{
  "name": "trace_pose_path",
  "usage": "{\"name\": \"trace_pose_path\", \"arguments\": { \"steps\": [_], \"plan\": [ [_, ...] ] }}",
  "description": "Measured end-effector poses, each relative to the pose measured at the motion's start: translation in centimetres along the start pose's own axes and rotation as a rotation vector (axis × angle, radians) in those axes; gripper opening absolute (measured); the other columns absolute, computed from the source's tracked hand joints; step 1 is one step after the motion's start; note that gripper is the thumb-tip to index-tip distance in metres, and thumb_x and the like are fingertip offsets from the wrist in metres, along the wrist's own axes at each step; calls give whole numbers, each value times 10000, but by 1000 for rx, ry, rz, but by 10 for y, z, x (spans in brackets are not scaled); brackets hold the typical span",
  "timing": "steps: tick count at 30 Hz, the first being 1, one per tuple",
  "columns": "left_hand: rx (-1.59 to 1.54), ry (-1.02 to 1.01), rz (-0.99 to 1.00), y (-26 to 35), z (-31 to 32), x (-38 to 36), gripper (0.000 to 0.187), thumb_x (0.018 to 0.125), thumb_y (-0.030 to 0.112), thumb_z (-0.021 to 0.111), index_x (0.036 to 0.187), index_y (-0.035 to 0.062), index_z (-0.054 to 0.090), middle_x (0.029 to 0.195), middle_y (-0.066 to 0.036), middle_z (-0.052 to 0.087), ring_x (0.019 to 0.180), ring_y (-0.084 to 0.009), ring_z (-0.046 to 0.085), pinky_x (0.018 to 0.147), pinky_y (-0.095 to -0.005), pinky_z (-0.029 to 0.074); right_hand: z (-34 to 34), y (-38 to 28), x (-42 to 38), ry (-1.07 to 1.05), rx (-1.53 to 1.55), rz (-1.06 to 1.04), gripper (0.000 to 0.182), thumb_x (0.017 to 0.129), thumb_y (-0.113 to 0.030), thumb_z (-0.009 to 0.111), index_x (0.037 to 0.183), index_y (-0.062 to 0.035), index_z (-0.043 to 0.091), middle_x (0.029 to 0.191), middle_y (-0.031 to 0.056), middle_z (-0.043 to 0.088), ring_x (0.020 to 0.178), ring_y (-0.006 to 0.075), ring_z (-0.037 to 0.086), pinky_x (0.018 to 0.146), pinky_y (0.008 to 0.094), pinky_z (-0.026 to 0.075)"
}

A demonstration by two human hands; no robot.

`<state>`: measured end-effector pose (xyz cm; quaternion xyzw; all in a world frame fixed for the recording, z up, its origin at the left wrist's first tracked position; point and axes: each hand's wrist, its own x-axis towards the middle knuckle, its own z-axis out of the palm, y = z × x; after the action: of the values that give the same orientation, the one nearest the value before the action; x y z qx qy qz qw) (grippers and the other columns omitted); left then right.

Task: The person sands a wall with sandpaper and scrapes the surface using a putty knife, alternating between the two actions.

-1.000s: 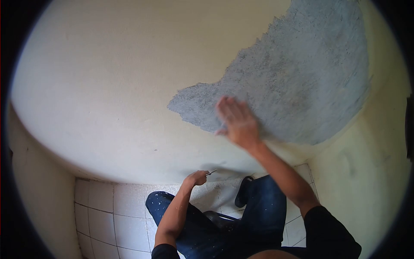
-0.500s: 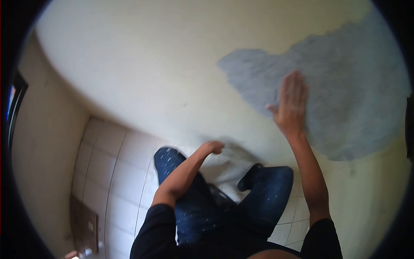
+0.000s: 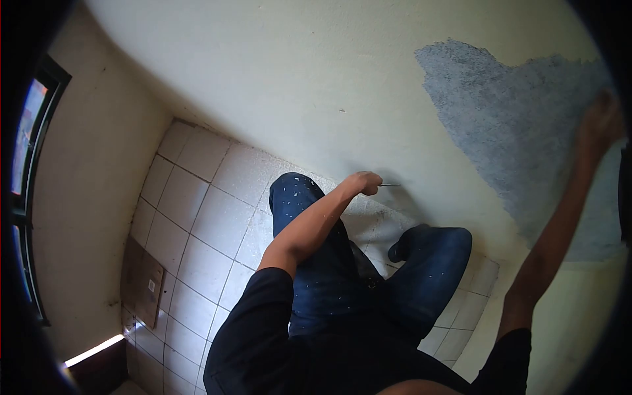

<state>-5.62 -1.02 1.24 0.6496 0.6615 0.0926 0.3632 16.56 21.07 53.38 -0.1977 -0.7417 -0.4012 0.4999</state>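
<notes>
My left hand [image 3: 364,183] is closed low over my knees, close to the wall. From its fist sticks out a thin metal blade [image 3: 391,184], seen edge-on, which looks like a scraper; its handle is hidden in the fingers. My right hand [image 3: 602,124] is reached far out to the right, over a rough grey patch [image 3: 500,112] on the pale yellow wall [image 3: 296,79]. It is blurred and dim at the edge of view, seems open against the patch, and shows no tool.
My paint-flecked jeans [image 3: 309,263] show bent knees close to the wall. White floor tiles [image 3: 204,263] with pale dust and flakes lie beneath. A brown board [image 3: 141,280] rests by the left wall, under a dark-framed window [image 3: 33,145].
My right hand has swept right across the grey patch, from its left part toward the far edge. The view has shifted, and the blade in my left hand now shows clearly.
</notes>
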Motion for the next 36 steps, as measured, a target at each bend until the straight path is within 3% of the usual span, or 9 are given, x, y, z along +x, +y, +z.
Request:
{"name": "trace_pose_path", "arguments": {
  "steps": [6, 10, 13, 16, 19, 21, 27, 28, 36],
  "plan": [
    [-14, -11, 48, -2, -6, 9, 501, 808, 5, 516, 1277, 41, 691, 1184, -242, 725, 1156, -409, 681, 964, -505, 539, -22, -238, -196, -573, 136, -206, 1046, 953, -817, 273, 1698, -108, 80, 1769, 159, 36, 1627, 380, 42, 1290, 622, 49],
    [-29, -12, 55, -3, 3, 14, 508, 812, 8, 519, 1290, 45, 686, 1189, -238, 725, 1161, -409, 680, 968, -502, 539, -10, -185, -167, -471, 78, -209, 942, 993, -762, 299, 1706, -200, 45, 1776, 108, 5, 1635, 322, 30, 1291, 618, 17],
    [-33, -17, 29, -8, -2, 9, 500, 810, 6, 519, 1279, 42, 689, 1183, -237, 728, 1158, -408, 682, 966, -501, 540, -10, -103, -50, -21, 128, 11, 902, 1059, -696, 298, 1692, -79, 117, 1768, 160, 76, 1632, 357, 68, 1266, 650, -22],
    [-2, -16, 18, -19, 3, 11, 480, 816, 8, 516, 1263, 33, 691, 1164, -239, 731, 1146, -412, 686, 954, -504, 543, -35, 1, 45, -1, -37, 330, 737, 1150, -467, 231, 1670, 29, 66, 1743, 278, -35, 1615, 447, -25, 1235, 686, 14],
    [-16, 35, 17, -20, 7, 15, 364, 816, 24, 532, 1101, 9, 758, 1123, -232, 747, 1103, -399, 711, 909, -489, 571, -22, 5, 57, 0, -175, 410, 748, 1140, -509, 234, 1682, -11, 100, 1754, 251, 12, 1622, 429, 17, 1244, 669, 40],
    [-4, 31, 22, -14, 3, 14, 372, 815, 24, 534, 1111, 12, 759, 1127, -232, 747, 1106, -401, 710, 912, -491, 570, -9, -39, 6, 103, 51, 47, 912, 1080, -624, 381, 1652, 45, 143, 1717, 319, 86, 1602, 478, 70, 1264, 662, 38],
    [-29, 34, 134, -12, 13, 39, 393, 809, 18, 535, 1138, 5, 749, 1131, -273, 734, 1129, -426, 693, 946, -511, 554, -12, -259, -224, -599, 177, 21, 1158, 974, -791, 344, 1631, 115, 47, 1683, 401, 16, 1575, 558, 40, 1286, 625, 54],
    [20, -69, 109, -4, 5, 33, 719, 814, -13, 463, 1496, 180, 584, 1228, -276, 708, 1164, -431, 680, 1010, -514, 527, -10, -261, -215, -564, 183, 72, 1156, 978, -791, 334, 1629, 120, 47, 1678, 408, 5, 1574, 560, 26, 1282, 634, 47],
    [-17, -20, 40, -26, 17, 27, 411, 829, 1, 513, 1178, 17, 728, 1182, -249, 728, 1153, -422, 684, 956, -502, 551, -13, -93, 17, 71, 177, 327, 1110, 1017, -774, 253, 1626, 109, -32, 1690, 370, -97, 1593, 485, -90, 1277, 606, -46]
  ]
}}
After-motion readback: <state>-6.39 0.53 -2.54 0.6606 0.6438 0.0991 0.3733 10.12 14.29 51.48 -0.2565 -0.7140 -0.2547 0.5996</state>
